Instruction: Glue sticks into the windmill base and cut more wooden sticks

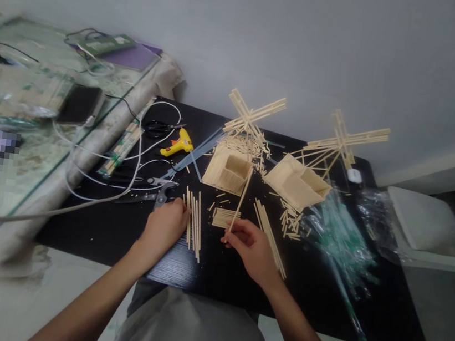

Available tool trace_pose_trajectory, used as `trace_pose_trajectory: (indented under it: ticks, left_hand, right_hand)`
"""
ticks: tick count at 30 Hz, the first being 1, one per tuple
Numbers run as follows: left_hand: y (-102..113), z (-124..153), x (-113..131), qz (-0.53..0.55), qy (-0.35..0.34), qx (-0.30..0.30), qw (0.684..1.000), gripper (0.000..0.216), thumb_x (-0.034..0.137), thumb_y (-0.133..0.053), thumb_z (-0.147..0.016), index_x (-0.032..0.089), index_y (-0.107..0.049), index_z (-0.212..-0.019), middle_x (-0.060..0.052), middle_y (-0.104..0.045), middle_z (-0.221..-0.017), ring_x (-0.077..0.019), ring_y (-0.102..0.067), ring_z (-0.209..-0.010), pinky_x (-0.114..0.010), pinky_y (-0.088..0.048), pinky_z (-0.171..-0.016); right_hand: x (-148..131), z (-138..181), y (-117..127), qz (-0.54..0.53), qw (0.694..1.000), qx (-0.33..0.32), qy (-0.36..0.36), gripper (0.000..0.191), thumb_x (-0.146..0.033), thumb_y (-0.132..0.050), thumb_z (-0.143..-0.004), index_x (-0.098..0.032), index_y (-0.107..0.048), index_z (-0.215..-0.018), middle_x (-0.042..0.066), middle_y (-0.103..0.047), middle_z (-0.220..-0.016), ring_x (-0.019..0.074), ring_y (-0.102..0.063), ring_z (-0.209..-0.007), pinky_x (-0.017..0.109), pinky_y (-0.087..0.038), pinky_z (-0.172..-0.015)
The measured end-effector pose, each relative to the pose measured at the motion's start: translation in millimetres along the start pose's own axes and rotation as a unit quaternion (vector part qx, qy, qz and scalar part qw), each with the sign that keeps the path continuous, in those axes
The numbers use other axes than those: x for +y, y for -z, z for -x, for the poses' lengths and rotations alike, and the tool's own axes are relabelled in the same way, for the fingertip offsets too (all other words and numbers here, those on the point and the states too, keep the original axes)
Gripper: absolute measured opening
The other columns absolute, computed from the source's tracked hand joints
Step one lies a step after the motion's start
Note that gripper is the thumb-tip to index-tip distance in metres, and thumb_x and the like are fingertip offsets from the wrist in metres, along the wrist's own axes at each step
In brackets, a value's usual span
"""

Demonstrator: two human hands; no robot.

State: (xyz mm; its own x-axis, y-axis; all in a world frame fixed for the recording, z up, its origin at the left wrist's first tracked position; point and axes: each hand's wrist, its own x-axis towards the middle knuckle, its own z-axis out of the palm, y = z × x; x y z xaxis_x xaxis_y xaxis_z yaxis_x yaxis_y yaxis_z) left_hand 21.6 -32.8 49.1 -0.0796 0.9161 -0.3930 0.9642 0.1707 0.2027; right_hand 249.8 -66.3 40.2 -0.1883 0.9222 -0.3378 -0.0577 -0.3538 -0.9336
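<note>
My right hand (249, 246) pinches one end of a thin wooden stick (241, 200), which slants up and away towards a box-shaped stick model (228, 165). My left hand (165, 224) is curled closed beside a row of long loose sticks (193, 224); whatever its fingers hold, if anything, is hidden. Just beyond it lies a grey-jawed cutting tool (161, 194). Between my hands sits a small stack of short sticks (225, 218). More long sticks (267, 232) lie beside my right hand, partly behind it.
A second box-shaped model (297, 182) stands to the right, with crossed-stick pinwheels behind both. A yellow glue gun (178, 143), black scissors (160, 128) and a white cable (139, 153) are at the left. Plastic wrapping (340, 235) covers the right side of the black table (289, 307).
</note>
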Motion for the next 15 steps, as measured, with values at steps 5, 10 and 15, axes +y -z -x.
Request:
trace_pose_trajectory:
  ticks: [5,10,15]
  left_hand:
    - [-1.7,-5.7,-1.1,0.011,-0.004,0.002,1.000,0.035,0.037,-0.043,-0.098,0.014,-0.070,-0.101,-0.020,-0.077,-0.097,-0.0373,-0.075,-0.092,-0.044,-0.054,-0.077]
    - [-5.9,-12.6,-3.9,0.032,-0.023,0.004,0.999,0.033,0.037,-0.046,-0.095,0.016,-0.071,-0.092,-0.019,-0.077,-0.094,-0.0354,-0.075,-0.091,-0.042,-0.053,-0.077]
    - [-1.0,-12.1,-7.4,0.073,-0.044,0.008,0.996,0.030,0.034,-0.048,-0.095,0.016,-0.070,-0.086,-0.017,-0.078,-0.091,-0.0324,-0.074,-0.088,-0.040,-0.050,-0.076]
  right_hand:
    - [2.4,-2.7,-3.4,0.021,1.000,-0.006,0.010,0.028,-0.038,-0.082,-0.079,-0.019,-0.070,-0.095,0.002,-0.072,-0.084,0.0165,-0.070,-0.078,0.032,-0.058,-0.076]
    - [4.3,-2.7,-3.2,0.072,0.996,0.019,0.045,0.025,-0.037,-0.081,-0.080,-0.020,-0.072,-0.096,0.002,-0.071,-0.086,0.0172,-0.068,-0.084,0.033,-0.057,-0.084]
    - [4.4,-2.2,-3.2,0.067,0.997,0.012,0.040,0.021,-0.034,-0.081,-0.078,-0.020,-0.070,-0.090,0.001,-0.071,-0.086,0.0166,-0.067,-0.081,0.032,-0.056,-0.081]
